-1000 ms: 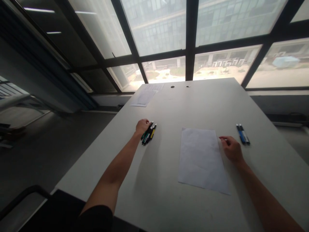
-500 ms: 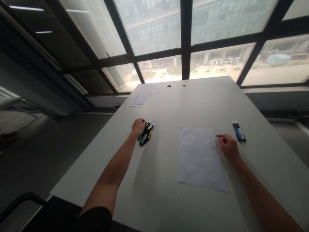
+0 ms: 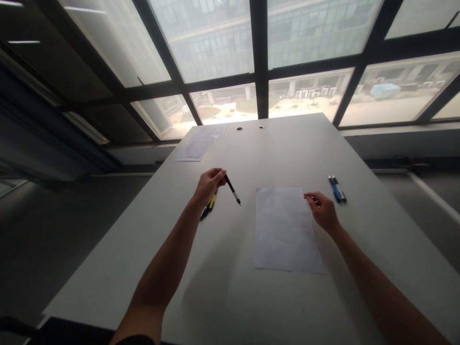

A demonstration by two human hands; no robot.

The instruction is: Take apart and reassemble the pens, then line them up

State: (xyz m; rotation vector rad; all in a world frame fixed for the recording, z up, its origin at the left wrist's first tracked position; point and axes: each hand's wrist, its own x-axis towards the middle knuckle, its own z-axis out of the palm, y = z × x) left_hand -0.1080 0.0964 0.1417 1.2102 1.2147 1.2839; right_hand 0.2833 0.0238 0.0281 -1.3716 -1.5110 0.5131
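Pen lifted in our left hand, paper under our right.

Our left hand [image 3: 209,184] has its grip closed on a black pen [image 3: 233,189], which slants down from the fingers with its tip toward the white sheet [image 3: 283,230] and clear of the worktop [image 3: 251,297]. Just under that hand lie the remaining pens [image 3: 208,208], one of them yellow. Our right hand [image 3: 323,211] rests at the sheet's right edge near its far corner, fingers curled loosely and touching the paper, gripping nothing. Two blue pens [image 3: 337,188] lie just beyond it toward the right edge. Bare worktop runs wide along the near edge; more papers [image 3: 196,146] sit at the far left corner.
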